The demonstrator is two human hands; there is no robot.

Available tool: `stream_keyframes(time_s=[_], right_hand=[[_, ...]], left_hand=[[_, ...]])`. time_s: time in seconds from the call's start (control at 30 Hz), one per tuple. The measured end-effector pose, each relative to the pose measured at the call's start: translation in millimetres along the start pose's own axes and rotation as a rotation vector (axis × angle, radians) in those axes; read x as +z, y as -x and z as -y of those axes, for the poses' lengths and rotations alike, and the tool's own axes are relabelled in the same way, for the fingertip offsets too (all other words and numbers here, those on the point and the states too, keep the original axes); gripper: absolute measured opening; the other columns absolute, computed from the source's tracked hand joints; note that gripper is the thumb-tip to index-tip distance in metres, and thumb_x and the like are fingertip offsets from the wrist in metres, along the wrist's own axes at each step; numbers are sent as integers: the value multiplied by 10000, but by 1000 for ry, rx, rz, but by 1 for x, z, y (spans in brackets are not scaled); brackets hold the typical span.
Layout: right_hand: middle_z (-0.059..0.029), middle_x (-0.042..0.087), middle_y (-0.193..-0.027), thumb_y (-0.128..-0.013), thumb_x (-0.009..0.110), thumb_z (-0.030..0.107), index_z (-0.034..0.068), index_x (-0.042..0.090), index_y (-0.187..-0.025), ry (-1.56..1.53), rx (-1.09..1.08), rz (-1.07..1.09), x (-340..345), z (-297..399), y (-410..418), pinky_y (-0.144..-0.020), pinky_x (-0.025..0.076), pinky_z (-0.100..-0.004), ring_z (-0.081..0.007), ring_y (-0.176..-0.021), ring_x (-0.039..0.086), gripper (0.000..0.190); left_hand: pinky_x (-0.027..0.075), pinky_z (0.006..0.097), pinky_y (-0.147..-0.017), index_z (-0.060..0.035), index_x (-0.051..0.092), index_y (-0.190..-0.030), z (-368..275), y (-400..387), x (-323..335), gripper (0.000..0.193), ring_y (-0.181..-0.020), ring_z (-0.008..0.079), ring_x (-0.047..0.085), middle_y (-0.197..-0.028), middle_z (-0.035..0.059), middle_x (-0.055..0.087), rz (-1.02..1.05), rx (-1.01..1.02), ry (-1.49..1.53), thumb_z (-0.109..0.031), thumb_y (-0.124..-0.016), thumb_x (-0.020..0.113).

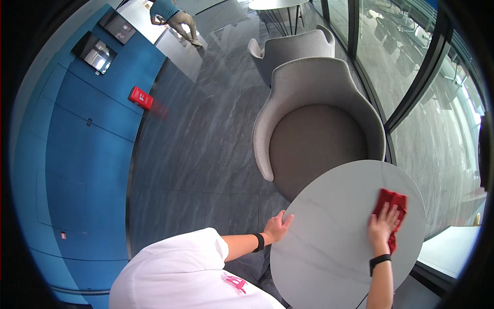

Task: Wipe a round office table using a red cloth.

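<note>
A round white marble-look table (324, 231) stands before me at the lower right. On its right part lies a crumpled red cloth (400, 202). My right hand (381, 226) presses flat on the cloth, fingers spread over it. At the table's left rim is my left hand (277, 228), gripping the edge with its thumb on top; the fingertips under the rim are hidden. Both wrists wear dark bands.
A grey upholstered armchair (316, 127) stands against the table's far side, with another grey chair (297, 44) behind it. Glass panels with dark frames (420, 73) run along the right. A red box (141, 97) sits by the blue wall (92, 162). Far off, a person (173, 17) stands.
</note>
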State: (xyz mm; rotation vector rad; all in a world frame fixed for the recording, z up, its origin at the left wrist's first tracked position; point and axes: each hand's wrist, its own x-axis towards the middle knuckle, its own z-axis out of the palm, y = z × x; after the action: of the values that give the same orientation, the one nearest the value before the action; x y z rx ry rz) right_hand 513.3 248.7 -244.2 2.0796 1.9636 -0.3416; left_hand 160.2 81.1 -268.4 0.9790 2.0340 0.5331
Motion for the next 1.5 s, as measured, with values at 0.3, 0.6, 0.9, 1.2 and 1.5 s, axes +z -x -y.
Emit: stream_keyframes(time_s=[0.3,0.6,0.9,1.2,1.5], right_hand=[[-140,175,-1660,-941,536,443,192,372,-1547,-129,-387,-162,-4,94,10,-1226,89,-554,-380,-1522,148,676],[-242,165,-1641,-1030,330,513,114,189,-1601,50,337,-331,10,-39,-66,-1217,110,-570,-434,-1508,175,711],[-171,98,-1673,-1005,391,507,209,252,-1597,-263,80,-315,-21,124,-67,-1222,-15,-568,-388,-1543,38,678],[-107,171,-1669,-987,420,535,253,310,-1576,-337,69,-412,-22,91,-76,-1243,34,-511,-319,-1543,112,663],[-138,178,-1663,-1014,282,581,209,217,-1604,-234,745,-301,-4,-134,-42,-1231,100,-519,-330,-1540,135,701]], left_hand=[[507,479,-908,140,474,-1353,-2,3,-14,797,-1030,464,653,-990,331,681,75,-2,-5,-566,-984,476],[524,485,-759,128,529,-1269,4,-3,-12,680,-809,465,669,-771,283,669,-16,98,-49,-494,-993,517],[490,422,-929,191,457,-1328,40,-10,-2,786,-1036,408,660,-1041,313,676,5,133,40,-521,-998,515],[455,405,-986,182,503,-1268,29,-6,-13,687,-1102,370,618,-1178,281,653,-81,180,-30,-464,-1031,489],[454,412,-983,184,472,-1305,28,-7,-7,694,-1096,376,621,-1158,286,652,-121,178,-9,-455,-1034,482]])
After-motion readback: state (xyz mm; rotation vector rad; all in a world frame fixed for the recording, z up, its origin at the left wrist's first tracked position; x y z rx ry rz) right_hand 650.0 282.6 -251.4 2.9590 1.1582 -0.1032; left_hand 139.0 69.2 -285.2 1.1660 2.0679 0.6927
